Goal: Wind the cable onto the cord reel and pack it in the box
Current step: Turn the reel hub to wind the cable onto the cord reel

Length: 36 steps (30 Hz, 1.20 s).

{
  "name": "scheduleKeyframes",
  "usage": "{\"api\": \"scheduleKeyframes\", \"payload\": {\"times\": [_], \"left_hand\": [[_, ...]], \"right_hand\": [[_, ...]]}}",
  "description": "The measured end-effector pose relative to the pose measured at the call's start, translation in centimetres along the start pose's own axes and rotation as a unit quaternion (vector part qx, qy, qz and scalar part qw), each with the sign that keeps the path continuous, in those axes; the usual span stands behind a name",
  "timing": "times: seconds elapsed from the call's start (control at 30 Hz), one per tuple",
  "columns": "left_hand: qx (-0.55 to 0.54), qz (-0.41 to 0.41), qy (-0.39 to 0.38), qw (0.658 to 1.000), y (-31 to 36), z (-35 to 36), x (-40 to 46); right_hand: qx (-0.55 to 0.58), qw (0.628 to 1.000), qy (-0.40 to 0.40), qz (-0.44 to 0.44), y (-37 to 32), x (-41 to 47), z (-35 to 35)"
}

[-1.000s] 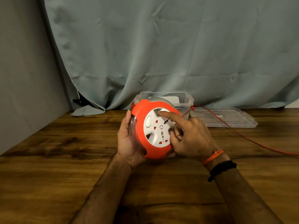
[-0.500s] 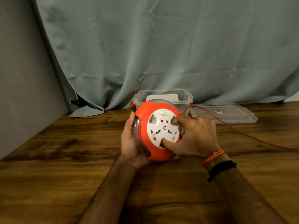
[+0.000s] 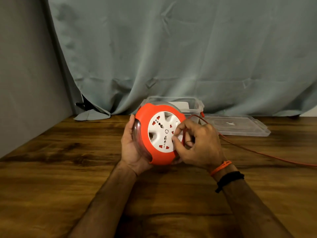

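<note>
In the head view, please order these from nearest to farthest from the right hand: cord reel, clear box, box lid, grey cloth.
1. cord reel: touched by the right hand.
2. clear box: just behind.
3. box lid: back right.
4. grey cloth: far back left.

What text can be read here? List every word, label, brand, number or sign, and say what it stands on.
No readable text anywhere in this view.
Round orange cord reel with white socket face: a small ring-shaped mark near the hub, no letters legible.
Clear plastic lid lying on the wooden table: a pale mark at its centre, too blurred to read.
Clear plastic box behind the reel: a white item inside, no print visible.
</note>
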State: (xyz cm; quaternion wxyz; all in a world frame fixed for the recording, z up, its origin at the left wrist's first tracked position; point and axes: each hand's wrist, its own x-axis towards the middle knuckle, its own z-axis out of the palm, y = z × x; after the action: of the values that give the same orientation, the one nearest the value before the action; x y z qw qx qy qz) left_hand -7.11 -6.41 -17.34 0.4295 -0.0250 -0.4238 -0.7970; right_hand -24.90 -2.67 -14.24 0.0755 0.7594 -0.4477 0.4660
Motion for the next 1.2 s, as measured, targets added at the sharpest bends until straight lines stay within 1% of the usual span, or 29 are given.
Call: {"api": "scheduleKeyframes", "payload": {"times": [0.07,0.23,0.37,0.47,0.53,0.63,0.7,0.8,0.9,0.97,1.03,1.1,1.2], "left_hand": [[-0.008,-0.005,0.003,1.000,-0.1,-0.5,-0.1],[0.013,0.006,0.035,0.999,-0.2,-0.4,-0.1],[0.025,-0.020,0.075,0.997,-0.3,-0.4,-0.1],[0.034,-0.016,0.067,0.997,-0.3,-0.2,0.0],[0.025,0.001,0.059,0.998,-0.4,-0.5,0.0],[0.032,0.037,0.094,0.994,-0.6,-0.2,0.0],[0.043,0.042,0.094,0.994,-0.7,0.2,-0.2],[0.032,0.029,0.106,0.993,-0.8,0.3,-0.5],[0.000,-0.021,0.068,0.997,-0.4,0.1,-0.5],[-0.017,-0.061,0.040,0.997,-0.2,0.3,-0.6],[-0.016,-0.092,0.042,0.995,-0.2,0.2,-0.7],[-0.014,-0.095,0.039,0.995,-0.4,-0.1,-0.9],[-0.019,-0.091,0.036,0.995,-0.5,-0.2,-0.9]], "right_hand": [[-0.011,1.000,-0.024,0.002,0.1,0.1,-0.1],[-0.088,0.991,-0.102,0.005,0.4,0.1,-0.1],[-0.112,0.988,-0.107,0.011,0.6,0.1,-0.1],[-0.128,0.987,-0.098,0.024,0.6,0.1,0.1],[-0.143,0.986,-0.070,0.047,0.5,-0.1,0.3],[-0.149,0.985,-0.003,0.091,-0.2,-0.4,1.2],[-0.151,0.982,0.004,0.111,-0.8,-0.6,1.9],[-0.145,0.984,-0.007,0.105,-0.9,-0.7,2.2],[-0.115,0.989,-0.016,0.091,-0.6,-0.3,1.6],[-0.078,0.995,-0.008,0.069,-0.2,0.1,0.9],[-0.041,0.999,0.002,0.031,0.2,0.1,0.3],[-0.028,0.999,-0.030,0.004,0.3,0.0,-0.1],[-0.053,0.993,-0.106,0.000,0.2,0.0,-0.2]]}}
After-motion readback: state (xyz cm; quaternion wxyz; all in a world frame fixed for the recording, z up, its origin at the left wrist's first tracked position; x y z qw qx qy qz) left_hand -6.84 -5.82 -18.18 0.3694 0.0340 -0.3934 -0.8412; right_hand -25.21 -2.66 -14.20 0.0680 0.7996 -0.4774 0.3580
